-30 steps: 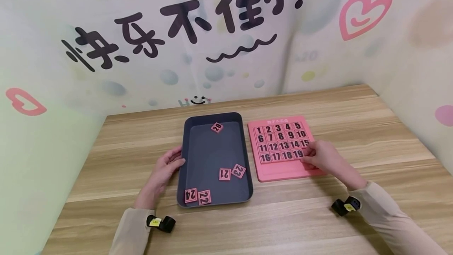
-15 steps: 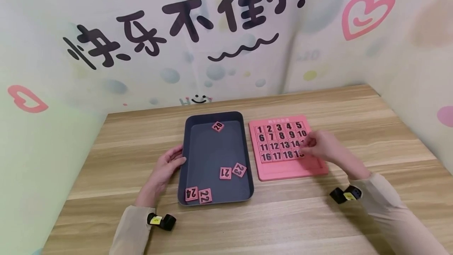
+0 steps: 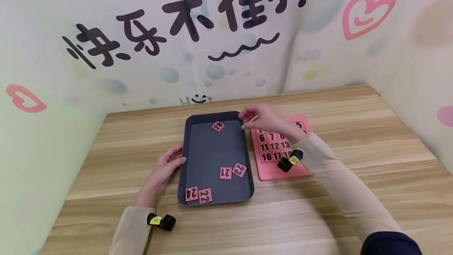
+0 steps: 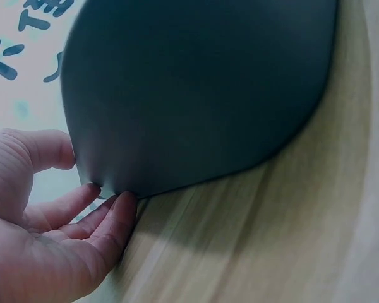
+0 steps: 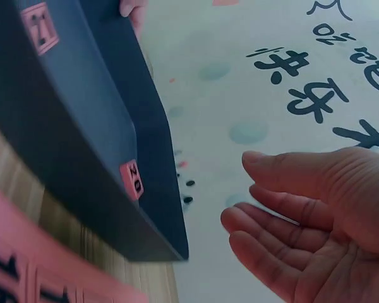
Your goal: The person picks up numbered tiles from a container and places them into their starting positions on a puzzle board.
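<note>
A dark grey rectangular tray (image 3: 216, 152) lies on the table with number tiles inside. Tile 20 (image 3: 218, 126) is near its far end, tiles 21 (image 3: 225, 173) and 23 (image 3: 239, 170) are toward the right, and tiles 24 (image 3: 191, 194) and 22 (image 3: 205, 196) sit at the near left. My left hand (image 3: 169, 166) holds the tray's left side, thumb at the rim and fingers against the outer wall (image 4: 196, 126). Above the tray's far right corner hovers my right hand (image 3: 263, 119), its fingers loosely bent around nothing (image 5: 303, 221). Beneath that forearm, the pink number board (image 3: 272, 170) is partly covered.
Rows of number tiles fill the board's upper part, and its bottom strip is bare pink. The wooden table (image 3: 134, 129) meets a printed wall cloth (image 3: 141, 78) at the back. Black cameras are strapped on both wrists.
My right hand has left the number board, where it was by tiles 15 and 19, and swung left and away from me to the tray. The left hand and tray have stayed put.
</note>
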{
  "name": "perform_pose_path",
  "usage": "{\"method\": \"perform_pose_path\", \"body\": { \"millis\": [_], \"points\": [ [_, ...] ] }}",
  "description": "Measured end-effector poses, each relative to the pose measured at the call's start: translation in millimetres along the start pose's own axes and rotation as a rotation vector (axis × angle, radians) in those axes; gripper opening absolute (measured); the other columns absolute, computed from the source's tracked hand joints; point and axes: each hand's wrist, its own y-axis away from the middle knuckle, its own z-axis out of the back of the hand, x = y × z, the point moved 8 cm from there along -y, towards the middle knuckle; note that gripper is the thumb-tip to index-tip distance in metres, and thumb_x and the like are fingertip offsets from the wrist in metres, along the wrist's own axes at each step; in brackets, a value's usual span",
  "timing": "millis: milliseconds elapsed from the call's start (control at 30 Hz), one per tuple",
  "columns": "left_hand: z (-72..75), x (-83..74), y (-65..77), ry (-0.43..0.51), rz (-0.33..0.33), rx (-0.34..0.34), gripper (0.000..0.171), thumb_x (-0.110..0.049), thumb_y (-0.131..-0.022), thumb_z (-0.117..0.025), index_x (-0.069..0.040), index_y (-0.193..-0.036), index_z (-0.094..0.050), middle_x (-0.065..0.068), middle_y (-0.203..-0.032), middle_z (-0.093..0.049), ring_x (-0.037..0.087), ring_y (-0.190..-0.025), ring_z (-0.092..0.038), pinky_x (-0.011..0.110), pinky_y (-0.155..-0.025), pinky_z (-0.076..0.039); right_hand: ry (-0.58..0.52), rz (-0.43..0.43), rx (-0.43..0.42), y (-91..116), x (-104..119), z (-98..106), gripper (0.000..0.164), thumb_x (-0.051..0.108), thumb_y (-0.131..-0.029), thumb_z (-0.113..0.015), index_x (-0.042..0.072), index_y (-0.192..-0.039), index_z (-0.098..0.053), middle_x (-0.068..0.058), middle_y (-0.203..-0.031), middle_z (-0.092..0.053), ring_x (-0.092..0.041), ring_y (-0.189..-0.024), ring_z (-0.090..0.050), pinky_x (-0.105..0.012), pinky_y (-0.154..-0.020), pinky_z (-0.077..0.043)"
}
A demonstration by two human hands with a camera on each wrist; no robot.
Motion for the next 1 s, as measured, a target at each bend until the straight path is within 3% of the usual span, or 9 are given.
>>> {"method": "perform_pose_path", "body": {
  "millis": [233, 433, 667, 833, 1000],
  "points": [
    [0.6, -0.8, -0.5, -0.001, -0.003, -0.010, 0.053, 0.004, -0.090, -0.050, 0.007, -0.140, -0.033, 0.027, -0.140, -0.038, 0.021, -0.119, -0.045, 0.014, -0.085, -0.044, -0.046, 0.025, 0.085, -44.5, 5.9, -29.5, 0.026, 0.002, -0.083, -0.068, -0.001, -0.109, -0.064, -0.018, -0.106, -0.065, -0.021, -0.092, -0.062, -0.031, -0.081, -0.051],
    [0.1, 2.1, 0.2, 0.003, 0.003, -0.007, 0.052, 0.005, -0.090, -0.050, 0.006, -0.140, -0.034, 0.026, -0.140, -0.039, 0.023, -0.120, -0.045, 0.014, -0.085, -0.044, -0.127, 0.012, 0.138, -67.7, -3.6, -51.5, 0.029, -0.004, -0.084, -0.063, -0.007, -0.114, -0.061, -0.021, -0.111, -0.063, -0.024, -0.097, -0.061, -0.030, -0.084, -0.050],
    [-0.6, 0.0, 1.9, -0.007, -0.002, -0.011, 0.052, 0.004, -0.091, -0.050, 0.007, -0.141, -0.033, 0.027, -0.140, -0.038, 0.026, -0.123, -0.043, 0.014, -0.084, -0.043, -0.140, -0.043, 0.143, -82.5, -14.8, -62.7, 0.031, -0.008, -0.083, -0.060, -0.007, -0.114, -0.062, -0.021, -0.112, -0.063, -0.026, -0.102, -0.059, -0.029, -0.084, -0.049],
    [-0.1, -0.3, 1.5, -0.003, 0.000, -0.009, 0.053, 0.004, -0.092, -0.050, 0.006, -0.141, -0.033, 0.027, -0.140, -0.038, 0.022, -0.120, -0.045, 0.014, -0.085, -0.043, -0.123, -0.094, 0.154, -87.5, -20.7, -69.2, 0.033, -0.009, -0.083, -0.060, -0.003, -0.115, -0.063, -0.017, -0.112, -0.064, -0.023, -0.101, -0.059, -0.027, -0.083, -0.048],
    [0.7, 1.3, 0.6, -0.004, 0.002, -0.010, 0.052, 0.004, -0.091, -0.050, 0.006, -0.141, -0.033, 0.026, -0.140, -0.039, 0.021, -0.119, -0.045, 0.014, -0.085, -0.043, -0.096, -0.077, 0.177, -87.9, -20.2, -74.1, 0.034, -0.011, -0.080, -0.063, -0.004, -0.113, -0.064, -0.018, -0.109, -0.066, -0.024, -0.099, -0.061, -0.027, -0.080, -0.050]
  ]
}}
